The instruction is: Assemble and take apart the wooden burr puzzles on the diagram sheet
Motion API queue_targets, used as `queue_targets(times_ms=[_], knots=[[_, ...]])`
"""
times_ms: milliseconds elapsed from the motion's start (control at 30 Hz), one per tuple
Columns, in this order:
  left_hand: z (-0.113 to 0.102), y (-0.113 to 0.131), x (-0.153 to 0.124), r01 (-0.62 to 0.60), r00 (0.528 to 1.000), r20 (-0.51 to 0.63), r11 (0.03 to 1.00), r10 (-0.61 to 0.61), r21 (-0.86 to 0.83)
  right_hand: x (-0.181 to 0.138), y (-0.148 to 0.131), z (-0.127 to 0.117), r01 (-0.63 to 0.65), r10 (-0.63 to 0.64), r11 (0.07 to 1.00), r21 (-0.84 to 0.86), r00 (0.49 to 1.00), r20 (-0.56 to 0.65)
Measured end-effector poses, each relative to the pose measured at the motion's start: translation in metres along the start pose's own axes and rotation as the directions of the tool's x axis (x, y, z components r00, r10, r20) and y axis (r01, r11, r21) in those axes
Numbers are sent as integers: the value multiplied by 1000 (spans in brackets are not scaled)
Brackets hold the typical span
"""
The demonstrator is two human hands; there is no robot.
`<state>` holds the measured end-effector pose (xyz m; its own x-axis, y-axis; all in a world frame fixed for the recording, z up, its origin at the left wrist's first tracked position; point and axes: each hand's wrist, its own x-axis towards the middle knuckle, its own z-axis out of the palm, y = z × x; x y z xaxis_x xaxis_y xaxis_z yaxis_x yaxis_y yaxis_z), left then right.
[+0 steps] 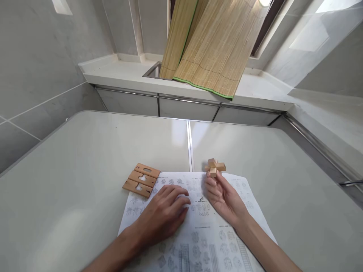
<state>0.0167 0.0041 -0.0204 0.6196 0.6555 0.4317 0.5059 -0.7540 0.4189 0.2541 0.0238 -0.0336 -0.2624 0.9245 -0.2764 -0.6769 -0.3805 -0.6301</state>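
My right hand [222, 196] holds a pale wooden burr puzzle [213, 164], its crossed blocks sticking out above my fingertips. The puzzle is raised near the far edge of a printed instruction sheet [204, 241]. Resting on the sheet, my left hand [167, 207] has its fingers loosely bent and apart, with nothing in them. Just beyond that hand, at the sheet's left corner, lie three brown wooden plates [141, 179] side by side, marked with numbers and cut with shaped holes. Small line drawings cover the paper.
A white folding table [85, 158] with a metal seam [190, 143] down its middle bears everything. Behind it runs a white counter [119, 75] with a sink [153, 70]. A bamboo mat [212, 49] with green edging hangs over the counter. Tiled walls stand at both sides.
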Motion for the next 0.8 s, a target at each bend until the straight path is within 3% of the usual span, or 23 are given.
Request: queue_targets(times_ms=[133,267,400,567,700,800], knots=[[-7,2,2,253,967,29,935,-254,-248,-8,6,4,-98,110,990,-103,988,113],[-11,6,3,376,916,100,748,-387,-547,-16,12,3,-101,167,967,-235,946,279],[-9,7,2,381,911,207,533,-357,-756,-20,20,0,-133,286,926,-354,859,425],[-12,12,2,443,892,408,190,-196,-876,-24,32,4,-155,374,908,-389,719,586],[-11,14,3,473,871,462,31,-166,-880,-27,36,5,-181,400,899,-399,711,579],[-9,15,4,449,881,452,-53,-140,-892,-28,36,5,-217,447,872,-439,719,533]])
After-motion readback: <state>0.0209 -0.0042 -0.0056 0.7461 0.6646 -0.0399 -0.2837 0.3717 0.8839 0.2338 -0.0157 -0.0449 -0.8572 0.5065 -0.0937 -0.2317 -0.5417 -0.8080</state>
